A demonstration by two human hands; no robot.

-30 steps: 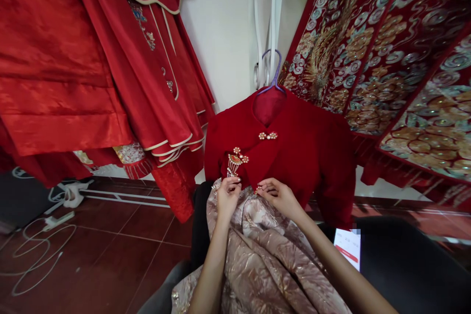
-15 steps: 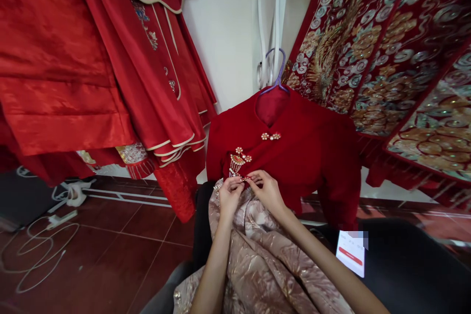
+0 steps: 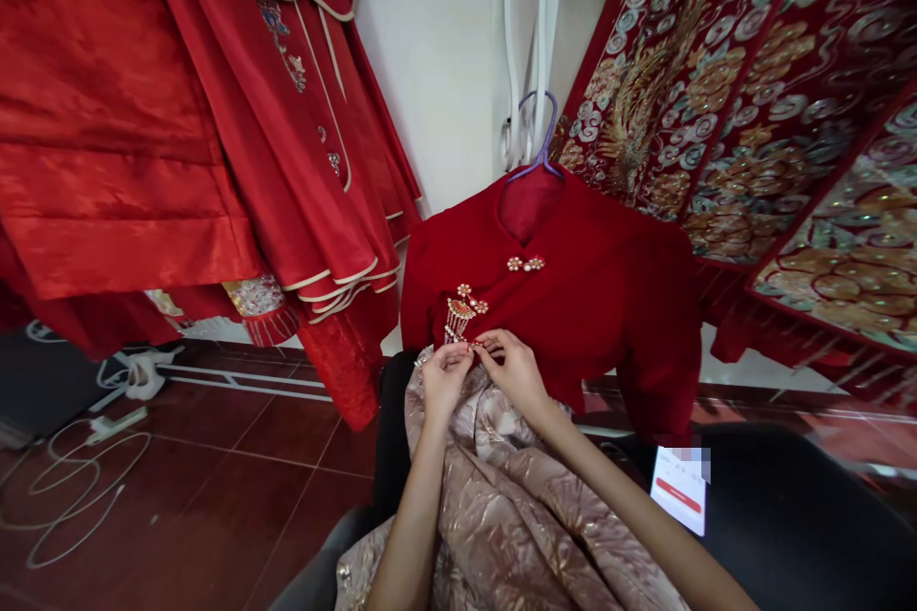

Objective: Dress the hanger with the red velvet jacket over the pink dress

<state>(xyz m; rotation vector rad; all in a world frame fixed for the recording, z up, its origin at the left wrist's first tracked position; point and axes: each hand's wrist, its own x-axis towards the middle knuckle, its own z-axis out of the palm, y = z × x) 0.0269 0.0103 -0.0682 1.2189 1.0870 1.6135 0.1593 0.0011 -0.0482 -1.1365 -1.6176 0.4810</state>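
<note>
A dark red velvet jacket (image 3: 565,325) hangs in front of me on a purple hanger (image 3: 545,138). Its neckline carries a pearl flower frog button (image 3: 525,263), and lower on the chest sits a fan-shaped brooch (image 3: 459,310) with beaded tassels. Just below the brooch, both hands meet at a small gold-and-red frog button (image 3: 475,346). My left hand (image 3: 445,377) pinches its left side with thumb and finger. Pinching from the right is my right hand (image 3: 513,370), fingers bent over it. The fingertips partly cover this button. Beneath the hands, shiny pinkish-beige brocade fabric (image 3: 501,506) lies over the lap.
Red garments (image 3: 272,143) hang on the left, and an embroidered, sequined garment (image 3: 752,134) hangs on the right. A lit phone (image 3: 679,492) lies on a black seat (image 3: 788,516). White cables (image 3: 93,477) are on the tiled floor near a rack base (image 3: 236,384).
The view has shifted very slightly. Both hands stay at the same button below the brooch, with only tiny finger movements.
</note>
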